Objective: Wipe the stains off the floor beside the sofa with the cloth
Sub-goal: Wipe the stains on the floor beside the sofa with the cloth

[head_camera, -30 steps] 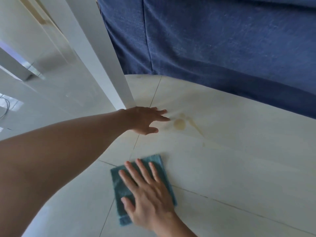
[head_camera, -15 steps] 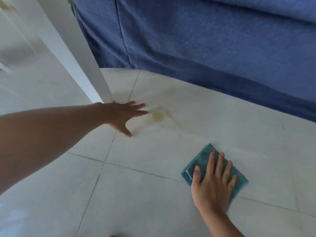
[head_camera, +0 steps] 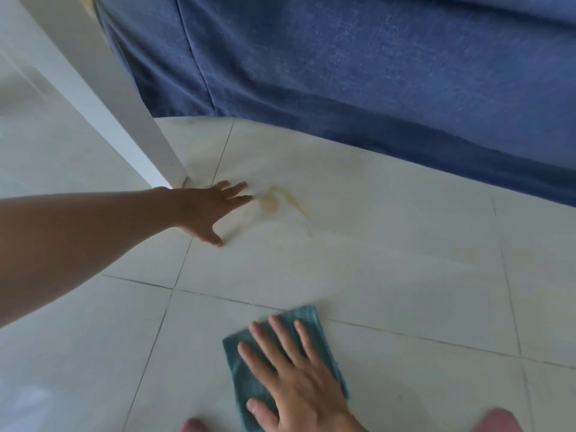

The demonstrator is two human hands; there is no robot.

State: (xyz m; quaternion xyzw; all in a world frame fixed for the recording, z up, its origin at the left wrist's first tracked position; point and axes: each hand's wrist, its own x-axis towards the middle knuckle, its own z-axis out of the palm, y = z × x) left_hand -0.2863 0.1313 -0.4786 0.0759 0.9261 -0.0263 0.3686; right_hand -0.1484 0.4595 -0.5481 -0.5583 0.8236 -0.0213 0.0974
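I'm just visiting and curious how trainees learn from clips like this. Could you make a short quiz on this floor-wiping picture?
1. True or false: the cloth covers the yellowish stain.
2. Which hand presses the cloth: A) left hand, B) right hand?
3. Fill in: the left hand rests flat on the floor beside a white ____.

Key: 1. False, the stain lies bare nearer the blue sofa. 2. B. 3. leg.

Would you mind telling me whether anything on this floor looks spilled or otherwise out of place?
Yes: a yellowish stain with a thin trailing streak marks the pale floor tile near the blue sofa, just beyond the left hand. The teal cloth under the right hand lies short of it.
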